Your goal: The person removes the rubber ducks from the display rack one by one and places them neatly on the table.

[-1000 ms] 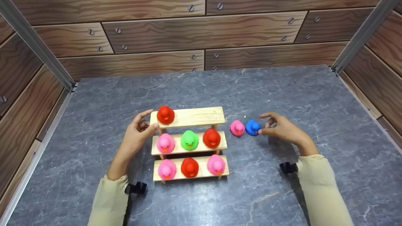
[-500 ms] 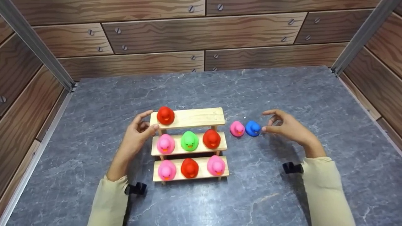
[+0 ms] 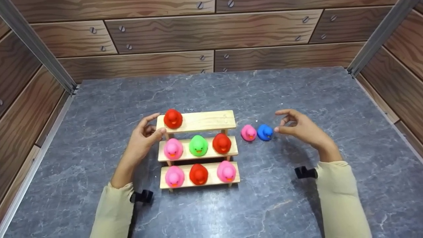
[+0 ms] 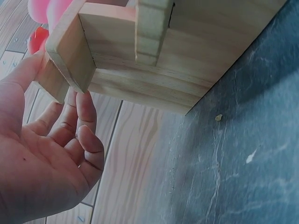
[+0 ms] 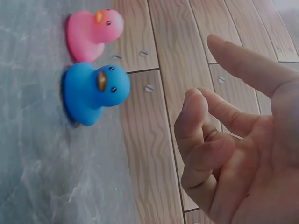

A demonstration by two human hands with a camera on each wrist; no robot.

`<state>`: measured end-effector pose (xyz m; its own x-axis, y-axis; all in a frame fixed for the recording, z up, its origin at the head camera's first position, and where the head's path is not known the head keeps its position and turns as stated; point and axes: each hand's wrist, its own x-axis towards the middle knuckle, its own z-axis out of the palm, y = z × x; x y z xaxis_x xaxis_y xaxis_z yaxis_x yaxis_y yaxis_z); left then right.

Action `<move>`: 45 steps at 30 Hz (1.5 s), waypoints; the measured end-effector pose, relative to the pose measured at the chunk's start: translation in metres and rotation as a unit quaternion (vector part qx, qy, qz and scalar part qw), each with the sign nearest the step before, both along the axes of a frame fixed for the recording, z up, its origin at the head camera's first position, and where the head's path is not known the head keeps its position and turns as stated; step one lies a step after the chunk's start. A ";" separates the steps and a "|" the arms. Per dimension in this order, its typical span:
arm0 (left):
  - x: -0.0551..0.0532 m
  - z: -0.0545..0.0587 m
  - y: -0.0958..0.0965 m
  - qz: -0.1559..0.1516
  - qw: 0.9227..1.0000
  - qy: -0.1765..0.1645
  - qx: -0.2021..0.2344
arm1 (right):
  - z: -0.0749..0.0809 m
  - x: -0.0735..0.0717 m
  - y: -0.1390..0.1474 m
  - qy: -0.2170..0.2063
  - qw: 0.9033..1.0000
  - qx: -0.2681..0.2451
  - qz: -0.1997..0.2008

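My left hand (image 3: 142, 140) holds the left end of a three-step wooden display rack (image 3: 208, 121), with thumb and fingers at the top step's edge; the left wrist view shows this end of the rack (image 4: 117, 32) close up. A red rubber duck (image 3: 173, 119) stands at the top step's left. Pink (image 3: 173, 148), green (image 3: 198, 145) and red ducks (image 3: 221, 143) line the middle step. A blue duck (image 5: 93, 91) and a pink duck (image 5: 91, 32) stand side by side on the table, right of the rack. My right hand (image 5: 247, 154) hovers beside the blue duck, thumb and forefinger apart, holding nothing.
On the bottom step are a pink duck (image 3: 174, 177), a red duck (image 3: 198, 174) and another pink duck (image 3: 226, 171). The grey marbled table (image 3: 264, 205) is bounded by wood-patterned walls (image 3: 211, 31) at the back and both sides.
My right hand has drawn back from the blue duck, its thumb leaving the duck's side, and its fingers have spread. My left hand keeps its grip on the rack.
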<state>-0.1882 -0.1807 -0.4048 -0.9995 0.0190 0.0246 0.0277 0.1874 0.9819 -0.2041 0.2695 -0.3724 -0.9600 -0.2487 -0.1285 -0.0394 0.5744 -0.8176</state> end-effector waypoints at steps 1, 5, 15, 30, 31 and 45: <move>0.000 0.000 0.000 0.000 1.000 -0.001 0.001 | 0.002 0.000 -0.001 0.003 1.000 -0.001 -0.001; 0.001 0.000 0.000 0.001 1.000 -0.003 0.002 | 0.006 0.001 -0.006 0.009 1.000 -0.025 0.002; 0.002 0.001 -0.001 -0.002 1.000 0.001 0.003 | 0.021 0.007 -0.021 0.046 0.996 -0.072 -0.002; 0.002 0.002 -0.001 0.004 1.000 -0.004 -0.003 | 0.037 0.016 -0.052 0.067 0.992 -0.106 -0.014; 0.002 0.002 -0.002 0.005 1.000 -0.003 -0.004 | 0.038 0.016 -0.055 0.067 0.992 -0.110 -0.014; 0.000 0.002 0.001 0.000 1.000 0.002 -0.006 | 0.049 0.014 -0.104 0.076 0.988 -0.133 0.016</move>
<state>-0.1884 -0.1793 -0.4026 -0.9995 0.0183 0.0274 0.0305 0.1994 0.9794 -0.1904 0.1659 -0.3233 -0.9546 -0.2840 0.0899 -0.1869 0.3359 -0.9232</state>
